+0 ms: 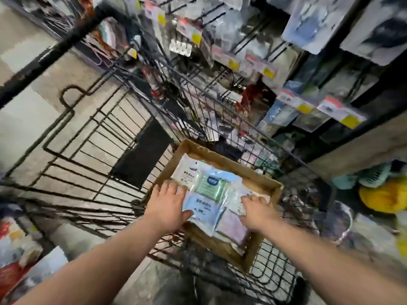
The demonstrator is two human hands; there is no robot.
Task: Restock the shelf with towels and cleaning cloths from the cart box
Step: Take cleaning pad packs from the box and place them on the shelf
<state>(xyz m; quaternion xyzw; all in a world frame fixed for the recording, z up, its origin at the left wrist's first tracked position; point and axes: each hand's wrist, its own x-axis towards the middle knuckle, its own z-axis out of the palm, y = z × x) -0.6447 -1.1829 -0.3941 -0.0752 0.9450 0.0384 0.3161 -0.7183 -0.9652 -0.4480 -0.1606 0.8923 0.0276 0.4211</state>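
Cardboard box in the wire cart holds the wrapped cloth packs; the left hand lies flat on them, the right hand touches their edge with its grip too blurred to tell, so square one matching stack before lifting it shelfward.

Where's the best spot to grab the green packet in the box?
Probably its right edge, coming from above: the green packet lies flat on top in the cardboard box, so only its thin wrapper edge can be pinched, with a thumb slid underneath.
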